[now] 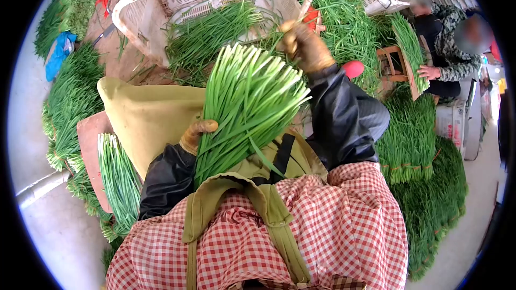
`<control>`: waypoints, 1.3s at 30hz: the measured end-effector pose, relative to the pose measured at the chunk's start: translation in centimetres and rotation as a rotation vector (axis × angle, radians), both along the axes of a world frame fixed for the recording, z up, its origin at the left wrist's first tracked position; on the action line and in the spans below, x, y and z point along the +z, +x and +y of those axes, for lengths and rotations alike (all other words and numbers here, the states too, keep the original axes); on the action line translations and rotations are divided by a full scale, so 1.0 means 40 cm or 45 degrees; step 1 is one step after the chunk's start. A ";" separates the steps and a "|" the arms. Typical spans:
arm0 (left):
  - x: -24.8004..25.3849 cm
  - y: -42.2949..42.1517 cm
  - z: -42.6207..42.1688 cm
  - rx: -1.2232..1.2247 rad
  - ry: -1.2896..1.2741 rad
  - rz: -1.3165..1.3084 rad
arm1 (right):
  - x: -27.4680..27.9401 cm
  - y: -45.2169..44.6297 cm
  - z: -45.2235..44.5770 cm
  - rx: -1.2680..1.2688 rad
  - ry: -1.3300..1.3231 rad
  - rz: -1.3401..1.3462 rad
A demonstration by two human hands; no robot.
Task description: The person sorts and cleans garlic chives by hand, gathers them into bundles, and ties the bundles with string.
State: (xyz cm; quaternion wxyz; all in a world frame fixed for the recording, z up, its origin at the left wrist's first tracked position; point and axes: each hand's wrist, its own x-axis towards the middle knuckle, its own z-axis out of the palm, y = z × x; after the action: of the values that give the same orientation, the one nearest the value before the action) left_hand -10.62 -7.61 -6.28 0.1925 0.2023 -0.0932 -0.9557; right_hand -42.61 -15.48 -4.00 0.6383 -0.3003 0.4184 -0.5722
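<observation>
A large bunch of long green stalks [252,96] with pale cut ends lies over my lap, the pale ends pointing up and away from me. My left hand [199,133], in a brown-stained glove, wraps round the bunch's left side. To the upper right of the bunch is my right hand [303,45], gloved too, its fingers bent together near a few thin stalks; what they hold is too small to make out. Beyond the bunch, loose green stalks [215,29] lie in a dirty white plastic crate [142,21].
Stacked green bundles stand at the left [70,107] and right [411,134]. A smaller bunch [115,177] rests on a brown board [91,145] beside me. At the upper right, a co-worker [451,37] touches stalks on a wooden stand [389,62].
</observation>
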 end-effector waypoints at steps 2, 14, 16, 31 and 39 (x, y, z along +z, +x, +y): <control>-0.035 0.010 -0.006 -0.010 0.023 0.099 | -0.023 -0.114 -0.037 -0.325 -0.062 -0.287; -0.103 0.041 0.007 0.171 -0.015 -0.017 | 0.048 -0.006 0.216 0.396 0.122 0.492; -0.045 0.016 0.010 0.194 0.016 -0.009 | 0.021 0.007 0.210 0.382 0.100 0.457; -0.047 0.023 0.000 0.060 -0.089 0.071 | 0.156 -0.098 0.206 -0.083 -0.361 1.107; -0.009 0.014 0.004 -0.002 -0.050 -0.004 | 0.105 0.028 0.197 0.493 -0.192 0.677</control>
State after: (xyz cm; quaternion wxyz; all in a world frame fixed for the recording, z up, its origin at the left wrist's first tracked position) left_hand -10.05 -7.46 -6.63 0.1957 0.2000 -0.1125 -0.9534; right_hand -41.48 -7.60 0.18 0.5796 -0.5593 0.4619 -0.3712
